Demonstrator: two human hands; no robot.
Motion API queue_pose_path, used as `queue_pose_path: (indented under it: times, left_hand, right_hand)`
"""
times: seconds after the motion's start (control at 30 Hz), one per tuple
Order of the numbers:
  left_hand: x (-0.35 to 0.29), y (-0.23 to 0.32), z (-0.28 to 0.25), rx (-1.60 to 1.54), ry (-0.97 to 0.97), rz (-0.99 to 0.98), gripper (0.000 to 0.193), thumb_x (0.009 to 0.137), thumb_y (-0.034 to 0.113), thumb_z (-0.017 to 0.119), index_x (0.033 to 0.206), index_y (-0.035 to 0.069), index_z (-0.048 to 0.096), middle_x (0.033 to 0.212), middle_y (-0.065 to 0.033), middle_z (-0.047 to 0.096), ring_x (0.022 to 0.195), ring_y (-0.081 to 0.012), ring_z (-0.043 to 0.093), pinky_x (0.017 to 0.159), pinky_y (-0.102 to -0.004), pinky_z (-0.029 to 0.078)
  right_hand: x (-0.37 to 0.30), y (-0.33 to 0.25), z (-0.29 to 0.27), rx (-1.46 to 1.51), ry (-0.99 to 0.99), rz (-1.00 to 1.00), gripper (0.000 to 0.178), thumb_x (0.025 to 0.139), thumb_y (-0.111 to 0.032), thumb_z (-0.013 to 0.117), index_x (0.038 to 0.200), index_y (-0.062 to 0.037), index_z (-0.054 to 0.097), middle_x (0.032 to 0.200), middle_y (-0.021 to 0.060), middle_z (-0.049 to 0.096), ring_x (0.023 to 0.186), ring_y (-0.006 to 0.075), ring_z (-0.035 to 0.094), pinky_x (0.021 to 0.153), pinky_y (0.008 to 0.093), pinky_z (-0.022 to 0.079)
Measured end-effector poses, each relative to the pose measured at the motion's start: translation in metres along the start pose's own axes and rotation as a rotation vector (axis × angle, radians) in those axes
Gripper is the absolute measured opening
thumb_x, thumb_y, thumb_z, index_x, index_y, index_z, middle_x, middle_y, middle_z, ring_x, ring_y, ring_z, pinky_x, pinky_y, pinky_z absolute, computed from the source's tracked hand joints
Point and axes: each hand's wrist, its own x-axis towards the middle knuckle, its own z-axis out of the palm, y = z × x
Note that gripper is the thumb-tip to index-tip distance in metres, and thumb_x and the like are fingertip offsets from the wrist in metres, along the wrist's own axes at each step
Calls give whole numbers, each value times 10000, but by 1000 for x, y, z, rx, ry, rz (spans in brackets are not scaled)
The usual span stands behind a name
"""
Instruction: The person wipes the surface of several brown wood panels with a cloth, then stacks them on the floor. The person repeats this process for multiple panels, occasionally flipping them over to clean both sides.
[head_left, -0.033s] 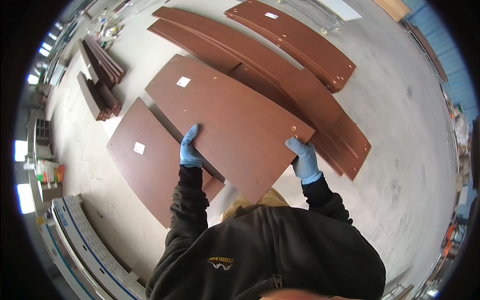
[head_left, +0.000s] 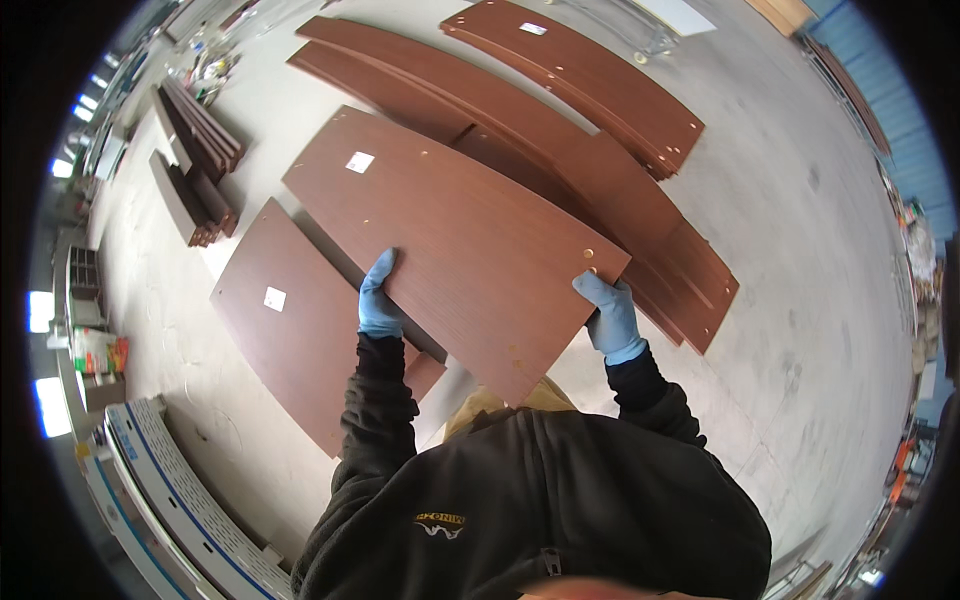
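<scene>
head view: the left hand (head_left: 379,300), in a blue glove, lies with fingers (head_left: 381,268) nearly straight and close together, clasping the left edge of a large reddish-brown rectangular wooden panel (head_left: 450,235). the right hand (head_left: 610,315), also blue-gloved, curls its fingers around the panel's right corner. the panel is held tilted above the grey concrete floor (head_left: 780,250). below-left of it a similar brown panel (head_left: 290,320) lies flat; beyond it long brown boards (head_left: 590,80) lie stacked. no containers are visible near the panel.
</scene>
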Motion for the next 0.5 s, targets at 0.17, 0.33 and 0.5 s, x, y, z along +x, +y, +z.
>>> queue_pose_path:
  times: [0.17,0.33,0.5]
  left_hand:
    - [-17,-37,64,15,-55,-78,321,1002,172,675,1269,-6,689,1255,-142,732,1162,-298,697,1062,-457,542]
    - [-14,-120,163,42,-321,-233,290,1019,181,669,1246,5,702,1240,-126,737,1130,-280,710,1040,-445,562]
    - [-12,-269,269,66,-360,-315,315,977,156,729,1235,-24,706,1256,-157,728,1150,-300,706,1062,-478,564]
  right_hand:
    - [-22,-38,-67,137,85,-105,94,924,-103,736,1004,-67,703,956,1,685,914,128,674,856,319,548]
    - [-37,-86,-189,162,120,-197,139,979,-112,670,1107,-62,687,1028,22,704,964,169,702,873,358,570]
    - [-46,-144,-363,40,199,-219,564,1058,-207,591,1558,-2,432,1472,151,568,1276,276,629,1033,425,558]
